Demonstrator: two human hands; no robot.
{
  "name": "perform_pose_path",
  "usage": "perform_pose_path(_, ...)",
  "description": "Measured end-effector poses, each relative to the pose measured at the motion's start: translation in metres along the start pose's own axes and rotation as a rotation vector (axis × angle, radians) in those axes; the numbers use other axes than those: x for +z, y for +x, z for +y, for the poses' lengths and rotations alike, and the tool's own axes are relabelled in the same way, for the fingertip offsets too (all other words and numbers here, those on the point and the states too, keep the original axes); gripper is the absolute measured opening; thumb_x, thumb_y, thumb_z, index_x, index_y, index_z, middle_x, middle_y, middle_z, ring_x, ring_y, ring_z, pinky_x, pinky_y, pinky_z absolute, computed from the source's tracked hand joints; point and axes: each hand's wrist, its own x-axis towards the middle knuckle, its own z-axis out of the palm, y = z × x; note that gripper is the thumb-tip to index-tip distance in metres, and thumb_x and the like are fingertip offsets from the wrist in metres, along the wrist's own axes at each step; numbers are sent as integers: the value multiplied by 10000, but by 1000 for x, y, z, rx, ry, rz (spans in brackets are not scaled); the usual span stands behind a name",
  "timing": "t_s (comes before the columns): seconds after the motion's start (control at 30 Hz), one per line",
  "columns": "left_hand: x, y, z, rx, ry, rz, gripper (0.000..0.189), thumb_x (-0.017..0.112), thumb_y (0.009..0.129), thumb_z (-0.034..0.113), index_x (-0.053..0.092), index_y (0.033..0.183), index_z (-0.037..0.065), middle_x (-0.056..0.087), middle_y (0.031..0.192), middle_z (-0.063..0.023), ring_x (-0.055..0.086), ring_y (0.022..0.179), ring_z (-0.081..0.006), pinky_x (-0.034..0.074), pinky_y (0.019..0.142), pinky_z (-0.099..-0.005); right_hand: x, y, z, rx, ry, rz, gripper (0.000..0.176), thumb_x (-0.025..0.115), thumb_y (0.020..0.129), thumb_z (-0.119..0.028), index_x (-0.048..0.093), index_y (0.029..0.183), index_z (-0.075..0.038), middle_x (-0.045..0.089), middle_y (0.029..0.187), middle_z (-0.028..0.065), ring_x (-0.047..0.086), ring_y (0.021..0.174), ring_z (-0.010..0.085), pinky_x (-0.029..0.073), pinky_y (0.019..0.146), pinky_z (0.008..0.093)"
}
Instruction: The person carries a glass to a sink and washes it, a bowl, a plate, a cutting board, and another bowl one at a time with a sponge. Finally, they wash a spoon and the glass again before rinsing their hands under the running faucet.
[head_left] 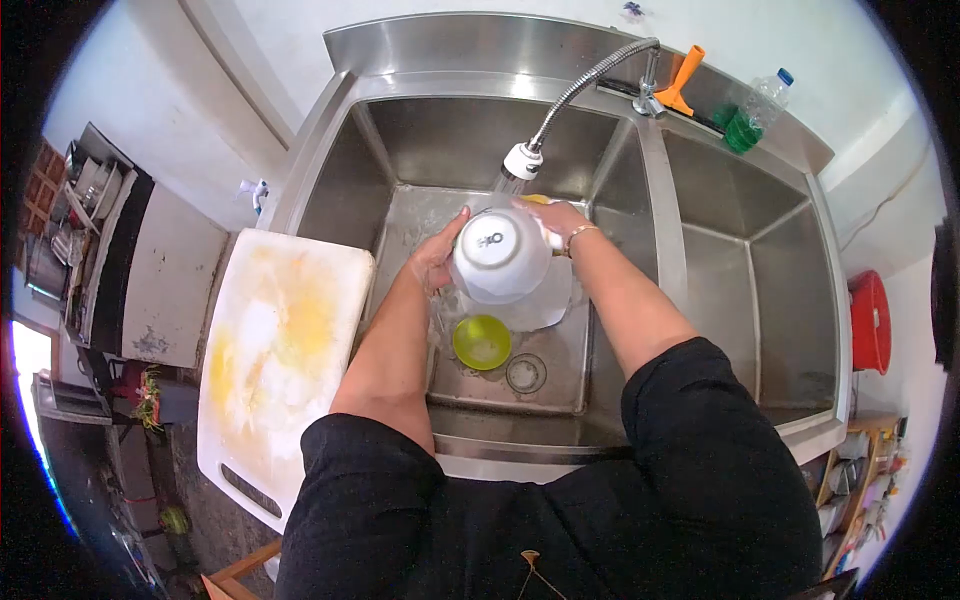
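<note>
Beneath the running tap, a white bowl [500, 262] is tilted with its marked base towards me. My left hand [438, 252] grips the bowl's left side, fingers round the edge. On the other side my right hand [562, 222] is closed over what looks like a yellow sponge [537, 199], close against the bowl; its fingers are partly hidden. Lower in the sink basin [400, 215] sits a small green bowl [482, 345]. A flat white piece [555, 300], perhaps a plate, lies partly hidden under the white bowl.
A flexible tap [523, 160] arches over the left basin, which has a drain [526, 373]. A stained cutting board [285, 340] lies at the left edge. Behind the right basin [710, 270] stand an orange-handled tool [688, 75] and a bottle of green liquid [752, 120].
</note>
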Motion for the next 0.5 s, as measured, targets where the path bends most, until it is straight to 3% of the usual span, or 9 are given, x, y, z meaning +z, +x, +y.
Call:
perform_pose_path(0.13,12,5,3,100,21,31,426,619,830,398,578,1045,32,622,1016,-118,597,955,-216,469,843,-402,22,-11,0,-374,-849,585,501,644,745,-480,634,962,-28,648,911,206,651,839,274,507,731,385)
perform_pose_path(0.17,17,3,6,132,51,43,391,637,828,360,580,1026,27,622,997,-123,594,955,-223,470,840,-401,31,-18,-5,-358,-815,540,521,600,752,-505,609,988,-40,605,975,245,601,922,354,475,792,419)
perform_pose_path(0.27,6,32,-5,255,243,501,303,631,837,282,576,967,14,615,936,-115,614,873,-243,496,774,-399,77,-40,14,-663,-1059,672,470,567,807,-438,578,1026,-23,559,1008,243,565,930,387,464,798,432)
perform_pose_path(0.37,-37,58,-13,358,101,489,260,633,828,243,567,914,7,602,898,-101,619,753,-238,505,663,-376,88,-44,36,-661,-960,579,426,534,845,-386,556,1048,-12,515,1019,249,532,929,415,452,813,440)
perform_pose_path(0.47,-9,15,5,377,-112,418,291,650,810,225,557,940,-19,606,878,-108,611,679,-213,495,596,-350,80,-28,44,-638,-869,569,391,508,864,-344,550,1052,-3,543,1044,225,531,961,392,406,883,444)
perform_pose_path(0.5,-3,14,6,360,-61,392,286,647,807,213,563,952,-19,614,874,-109,615,694,-216,502,602,-362,70,-13,46,-520,-752,582,438,496,860,-377,542,1054,13,562,1043,233,523,990,401,407,872,454)
